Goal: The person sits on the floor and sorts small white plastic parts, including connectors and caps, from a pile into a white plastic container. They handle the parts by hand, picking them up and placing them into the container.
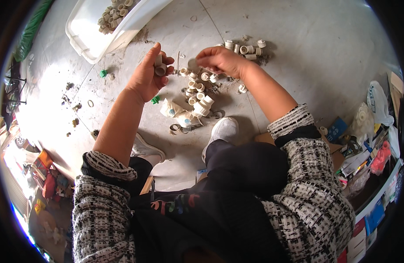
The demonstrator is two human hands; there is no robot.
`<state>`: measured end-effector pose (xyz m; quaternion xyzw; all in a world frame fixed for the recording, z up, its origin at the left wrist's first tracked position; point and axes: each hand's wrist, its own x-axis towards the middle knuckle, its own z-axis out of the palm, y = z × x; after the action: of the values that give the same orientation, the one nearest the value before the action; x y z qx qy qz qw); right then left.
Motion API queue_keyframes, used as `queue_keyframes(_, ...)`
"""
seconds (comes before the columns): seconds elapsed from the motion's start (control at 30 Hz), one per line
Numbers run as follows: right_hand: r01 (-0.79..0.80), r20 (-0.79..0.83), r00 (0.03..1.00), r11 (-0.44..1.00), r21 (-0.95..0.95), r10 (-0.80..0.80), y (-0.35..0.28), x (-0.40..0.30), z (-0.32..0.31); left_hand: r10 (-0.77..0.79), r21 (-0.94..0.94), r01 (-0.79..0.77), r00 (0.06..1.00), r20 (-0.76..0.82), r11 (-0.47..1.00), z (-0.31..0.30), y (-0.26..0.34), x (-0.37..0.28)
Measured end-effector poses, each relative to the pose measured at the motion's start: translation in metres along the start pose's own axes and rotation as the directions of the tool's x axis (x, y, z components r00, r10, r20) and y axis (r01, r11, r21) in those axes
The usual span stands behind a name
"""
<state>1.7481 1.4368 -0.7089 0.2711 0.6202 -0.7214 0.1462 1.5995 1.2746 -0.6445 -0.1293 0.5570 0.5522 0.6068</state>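
My left hand [151, 70] is closed around white plastic pipe fittings [160, 69], at least two of them, over the concrete floor. Over the scattered fittings my right hand [220, 60] hangs with its fingers bent and slightly blurred; whether anything is between the fingertips cannot be told. Below and between the hands lie several small white fittings [192, 84], a larger white threaded fitting [203, 106] and plastic bags [185, 118] of parts. Another group of white fittings [247, 50] rests just beyond the right hand.
A white plastic bin [80, 39] holding many fittings stands at upper left. Green plastic pieces [103, 73], loose rings [90, 103] and dirt lie on the floor. My shoes [225, 128] are close below the fittings. Cluttered boxes and bags [381, 98] line the right side.
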Motion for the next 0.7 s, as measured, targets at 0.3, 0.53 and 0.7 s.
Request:
queue_keyframes(0.3, -0.071, -0.049, 0.992, 0.84, 0.537, 0.114, -0.018, -0.018, -0.005, 0.131, 0.409, -0.171, 0.984, 0.125, 0.896, 0.023, 0.0, -0.003)
queue_keyframes(0.53, -0.227, 0.201, 0.971, 0.787, 0.574, 0.133, -0.001, -0.023, 0.031, 0.283, 0.742, -0.34, 0.936, 0.209, 0.577, 0.02, 0.001, 0.008)
queue_keyframes(0.7, 0.084, -0.169, 0.967, 0.862, -0.5, -0.192, 0.024, -0.027, 0.009, 0.79, 0.583, -0.612, 0.606, -0.088, 0.534, 0.007, 0.096, -0.003)
